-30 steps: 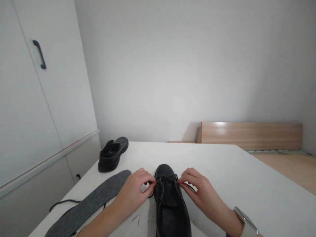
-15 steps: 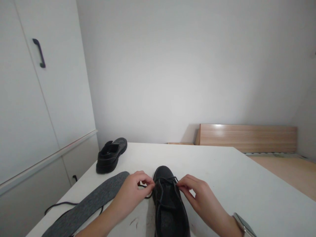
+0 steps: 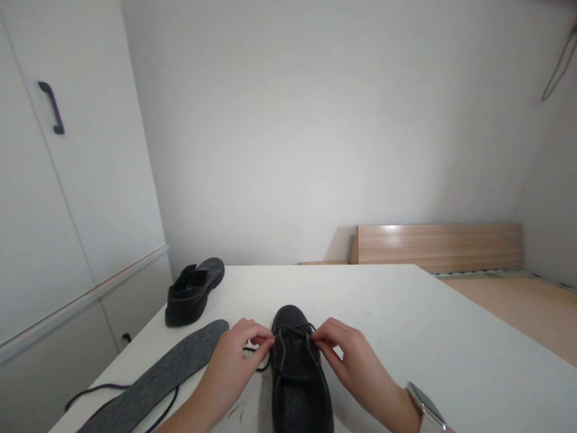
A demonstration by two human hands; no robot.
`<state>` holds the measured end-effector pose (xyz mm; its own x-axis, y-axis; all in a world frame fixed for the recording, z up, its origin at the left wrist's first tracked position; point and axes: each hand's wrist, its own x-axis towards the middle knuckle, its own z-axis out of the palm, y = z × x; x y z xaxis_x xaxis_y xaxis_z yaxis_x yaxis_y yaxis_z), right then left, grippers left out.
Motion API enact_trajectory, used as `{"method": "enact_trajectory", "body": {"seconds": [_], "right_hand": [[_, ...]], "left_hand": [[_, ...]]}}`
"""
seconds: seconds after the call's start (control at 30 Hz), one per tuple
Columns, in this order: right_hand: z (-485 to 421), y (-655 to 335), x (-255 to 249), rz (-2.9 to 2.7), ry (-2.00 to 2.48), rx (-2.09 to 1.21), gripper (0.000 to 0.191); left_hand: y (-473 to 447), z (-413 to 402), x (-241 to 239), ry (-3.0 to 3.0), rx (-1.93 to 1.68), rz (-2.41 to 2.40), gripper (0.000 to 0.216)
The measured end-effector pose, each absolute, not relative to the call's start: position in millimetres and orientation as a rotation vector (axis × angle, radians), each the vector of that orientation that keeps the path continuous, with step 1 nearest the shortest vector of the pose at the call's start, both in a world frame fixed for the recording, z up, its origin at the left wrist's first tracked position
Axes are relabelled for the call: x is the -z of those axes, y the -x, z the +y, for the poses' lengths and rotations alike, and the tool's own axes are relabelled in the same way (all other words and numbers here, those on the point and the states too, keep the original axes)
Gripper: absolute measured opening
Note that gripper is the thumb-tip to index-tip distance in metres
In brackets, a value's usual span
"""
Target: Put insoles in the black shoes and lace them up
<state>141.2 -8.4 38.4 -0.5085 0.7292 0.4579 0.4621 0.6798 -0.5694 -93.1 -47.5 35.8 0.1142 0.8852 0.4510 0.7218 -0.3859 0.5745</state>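
A black lace-up shoe [image 3: 302, 391] stands on the white table in front of me, its toe pointing away. My left hand [image 3: 247, 349] is closed in a pinch at the left lacing flap, and a black shoelace [image 3: 264, 368] hangs beside its fingertips. On the opposite flap, my right hand [image 3: 336, 349] pinches at the lace near the top eyelets. The lace crosses the shoe near the toe end, between both hands. What exactly lies between the fingertips is small and partly hidden. A watch [image 3: 426, 404] is on my right wrist.
A second black shoe [image 3: 193, 291] stands at the table's far left corner. A grey insole [image 3: 166, 374] lies left of my left hand, over a black lace [image 3: 97, 388]. White cabinets [image 3: 90, 210] border the left; a wooden headboard [image 3: 439, 246] is beyond the table's right side.
The view has turned slightly right, so everything sits a little further left in it. Both hands stay pinched at the shoe's two flaps, with little visible movement.
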Motion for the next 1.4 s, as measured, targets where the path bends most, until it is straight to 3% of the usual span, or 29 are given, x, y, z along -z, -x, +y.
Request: {"method": "enact_trajectory", "body": {"seconds": [0.1,0.27,0.43,0.6,0.7,0.83,1.03,1.2,1.4], "right_hand": [[-9.7,-141.1,-36.8,-2.168,0.899,-0.505,0.018],[-15.7,-141.3,-36.7,-2.123,0.902,-0.548,0.019],[-26.3,-139.0,-50.5,-2.166,0.986,-0.624,0.013],[-32.4,-135.9,-56.1,-2.305,1.163,-0.615,0.039],[-32.1,-135.6,-52.7,-2.346,1.197,-0.569,0.056],[-27.7,-134.5,-48.1,-2.401,1.280,-0.563,0.064],[-24.0,-130.0,-52.5,-2.424,1.276,-0.514,0.059],[-28.0,-124.4,-64.9,-2.341,1.305,-0.530,0.038],[-31.7,-118.3,-66.4,-2.242,1.381,-0.467,0.030]], "left_hand": [[94.2,-43.5,-38.2,-2.023,-1.071,1.612,0.015],[91.6,-45.6,-37.5,-2.279,-1.163,1.653,0.019],[74.4,-60.8,-49.1,-2.174,-0.984,1.789,0.021],[59.6,-67.5,-69.4,-2.007,-0.838,1.873,0.022],[61.7,-63.5,-74.1,-1.891,-0.798,1.849,0.042],[67.9,-57.9,-63.0,-1.902,-0.748,1.923,0.047],[61.3,-51.7,-61.3,-2.017,-0.544,2.055,0.036],[61.4,-43.2,-83.2,-2.136,-0.316,1.965,0.026],[72.5,-49.5,-77.3,-2.090,-0.686,1.831,0.022]]}}
